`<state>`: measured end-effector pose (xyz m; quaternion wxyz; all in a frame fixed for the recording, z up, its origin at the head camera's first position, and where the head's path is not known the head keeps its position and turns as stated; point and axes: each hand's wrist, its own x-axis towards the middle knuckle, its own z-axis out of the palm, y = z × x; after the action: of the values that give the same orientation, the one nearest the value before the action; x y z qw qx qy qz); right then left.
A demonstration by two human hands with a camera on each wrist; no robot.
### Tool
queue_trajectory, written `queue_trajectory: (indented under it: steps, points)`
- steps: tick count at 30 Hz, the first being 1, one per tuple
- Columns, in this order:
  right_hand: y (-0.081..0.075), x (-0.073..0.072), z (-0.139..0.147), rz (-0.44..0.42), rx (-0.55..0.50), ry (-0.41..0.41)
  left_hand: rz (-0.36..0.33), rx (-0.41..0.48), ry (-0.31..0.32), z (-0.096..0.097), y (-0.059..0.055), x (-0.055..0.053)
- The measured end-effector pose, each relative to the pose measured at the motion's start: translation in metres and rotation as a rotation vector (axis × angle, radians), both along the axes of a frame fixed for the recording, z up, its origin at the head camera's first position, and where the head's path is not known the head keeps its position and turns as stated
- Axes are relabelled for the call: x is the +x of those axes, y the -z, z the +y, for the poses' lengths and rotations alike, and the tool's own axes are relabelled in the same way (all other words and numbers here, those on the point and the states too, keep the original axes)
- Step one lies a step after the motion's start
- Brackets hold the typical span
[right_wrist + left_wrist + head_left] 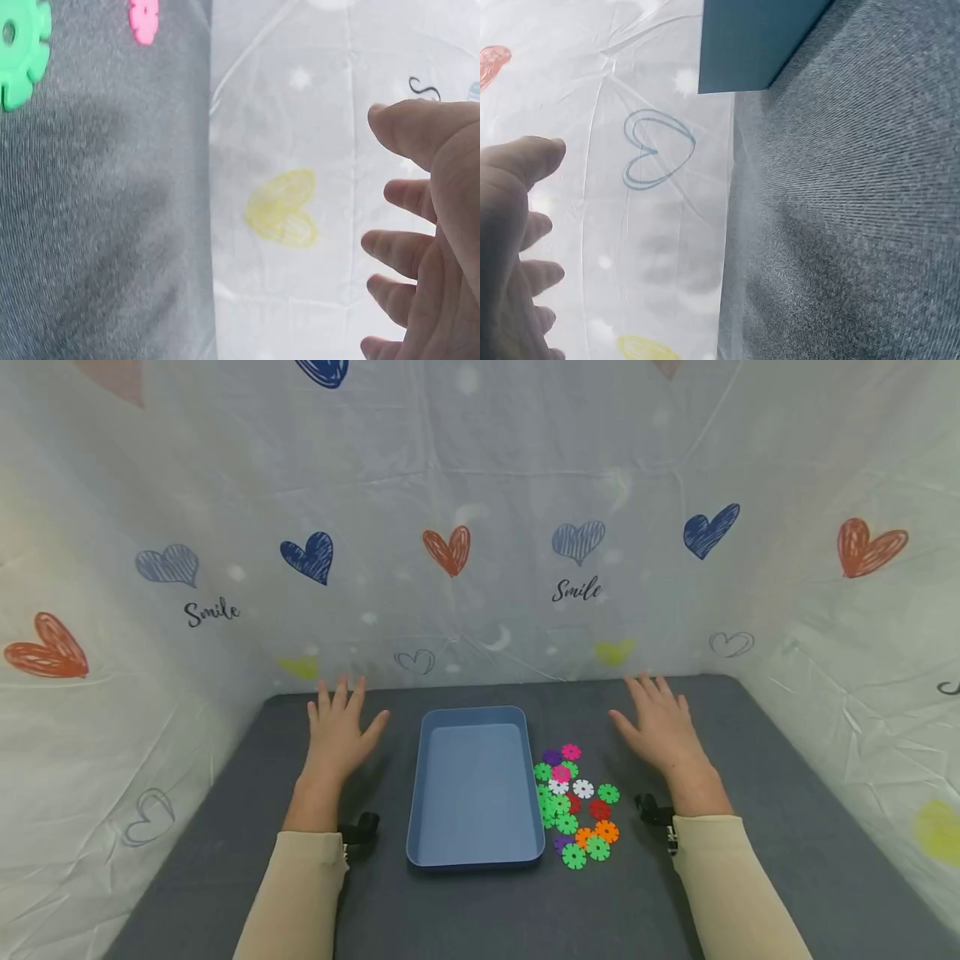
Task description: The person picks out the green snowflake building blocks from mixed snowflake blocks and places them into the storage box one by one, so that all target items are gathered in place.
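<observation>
A blue rectangular tray (476,785) with nothing in it lies in the middle of the dark table. Against its right side spreads a loose group of notched plastic discs (573,857) in green, pink, purple, white, red and orange, some overlapping. My left hand (339,739) is held above the table left of the tray, fingers spread and holding nothing. To the right of the discs my right hand (663,731) is held likewise, fingers spread and nothing in them. In the right wrist view, a green disc (21,49) and a pink disc (144,19) show near the top.
The dark grey cloth-covered table (480,914) ends at a white curtain (510,635) printed with hearts and "Smile", which also hangs along both sides. Each wrist wears a small black camera, such as the left one (362,831).
</observation>
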<state>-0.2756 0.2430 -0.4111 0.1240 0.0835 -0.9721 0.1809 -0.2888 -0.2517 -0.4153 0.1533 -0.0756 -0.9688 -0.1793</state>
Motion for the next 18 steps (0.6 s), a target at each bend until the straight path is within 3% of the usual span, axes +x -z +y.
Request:
queue_trajectory:
  steps: [6,13,18]
  points:
    - [0.004,-0.003,-0.013,-0.057,-0.063,-0.087,0.063,0.162,0.084,-0.003,0.002,-0.002]
    - [0.011,-0.001,-0.038,-0.096,-0.126,-0.208,0.009,0.278,0.122,0.001,0.008,-0.003]
    - [0.017,0.002,-0.053,-0.136,-0.137,-0.274,-0.071,0.348,0.170,0.007,0.013,-0.006]
